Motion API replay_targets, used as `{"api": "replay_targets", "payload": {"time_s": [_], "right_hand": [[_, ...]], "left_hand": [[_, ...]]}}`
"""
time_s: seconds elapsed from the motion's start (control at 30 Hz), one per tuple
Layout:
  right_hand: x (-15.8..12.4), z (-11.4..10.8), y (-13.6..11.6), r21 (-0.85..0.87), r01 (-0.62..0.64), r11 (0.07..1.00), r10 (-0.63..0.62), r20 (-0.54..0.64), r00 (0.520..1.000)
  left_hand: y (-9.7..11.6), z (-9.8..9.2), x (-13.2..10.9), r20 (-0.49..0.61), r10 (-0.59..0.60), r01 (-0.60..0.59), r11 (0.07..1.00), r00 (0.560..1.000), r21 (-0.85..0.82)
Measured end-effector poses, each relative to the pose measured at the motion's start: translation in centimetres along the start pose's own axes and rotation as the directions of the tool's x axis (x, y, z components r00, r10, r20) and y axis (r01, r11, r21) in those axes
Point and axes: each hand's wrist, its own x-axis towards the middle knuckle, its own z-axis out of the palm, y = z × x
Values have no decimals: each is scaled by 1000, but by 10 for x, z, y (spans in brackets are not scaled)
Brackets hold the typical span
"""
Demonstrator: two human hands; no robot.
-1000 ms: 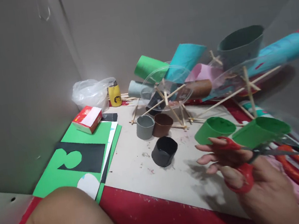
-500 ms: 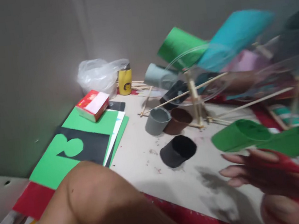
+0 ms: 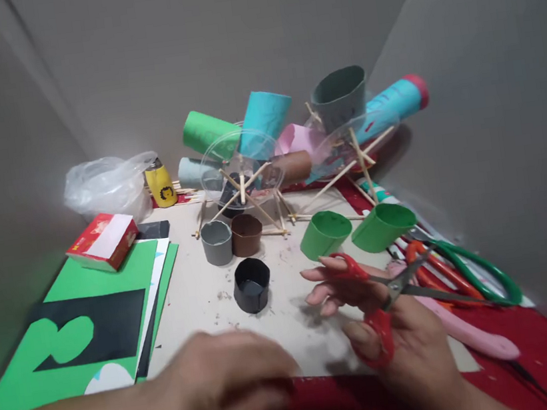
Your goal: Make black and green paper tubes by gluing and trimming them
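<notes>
My right hand grips red-handled scissors, blades pointing right and slightly apart. Just beyond it stand two green paper cups on the pale board. My left hand is blurred at the bottom centre, fingers curled downward over the board's near edge; nothing shows in it. A black paper cup sits between the hands, with a grey cup and a brown cup behind it. A wheel of wooden sticks and coloured paper tubes stands at the back.
Green and black paper sheets lie at left under a red and white box. A plastic bag and a yellow bottle sit by the wall. Green and orange scissors lie at right on red cloth. Grey walls close in on three sides.
The view swung left and then back and lower. My left hand now fills the bottom centre where a bent limb showed before. The right hand still holds the scissors.
</notes>
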Motion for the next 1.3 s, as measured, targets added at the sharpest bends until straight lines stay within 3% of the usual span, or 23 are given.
{"api": "replay_targets", "payload": {"time_s": [0.1, 0.17, 0.43, 0.53, 0.63, 0.7, 0.73, 0.8, 0.87, 1.3], "right_hand": [[1, -1, 1, 13, 19, 1000, -19, 5, 1000], [0, -1, 4, -3, 23, 1000, -23, 11, 1000], [-2, -2, 3, -37, 25, 999, -23, 45, 999], [-4, -2, 3, -17, 15, 1000, -14, 59, 998], [-4, 0, 4, -10, -16, 1000, 17, 36, 999], [-3, 0, 5, 2, -35, 999, 35, 13, 999], [-2, 0, 5, 13, -36, 999, 36, 3, 999], [-1, 1, 5, 31, -28, 999, 28, -8, 1000], [0, 1, 5, 34, -9, 999, 10, -10, 1000], [-4, 4, 22, -14, 18, 1000, -17, 44, 999]], "left_hand": [[-7, -29, 32, 12, 190, -181, 912, 982, 367], [-16, -38, 48, 69, 228, -231, 831, 971, 506], [-26, -21, 70, 254, 230, -340, 719, 939, 606], [-25, -18, 70, 247, 199, -312, 729, 948, 609], [-24, -18, 69, 7, 178, -162, 877, 984, 451], [-22, -19, 68, -159, 50, -17, 979, 986, 204], [-21, -20, 68, -192, -28, 42, 997, 981, 70], [-18, -21, 67, -175, -134, 112, 985, 975, -133], [-17, -22, 67, -127, -159, 126, 964, 979, -235], [-23, -14, 61, 43, -186, 180, 824, 982, -538]]}}
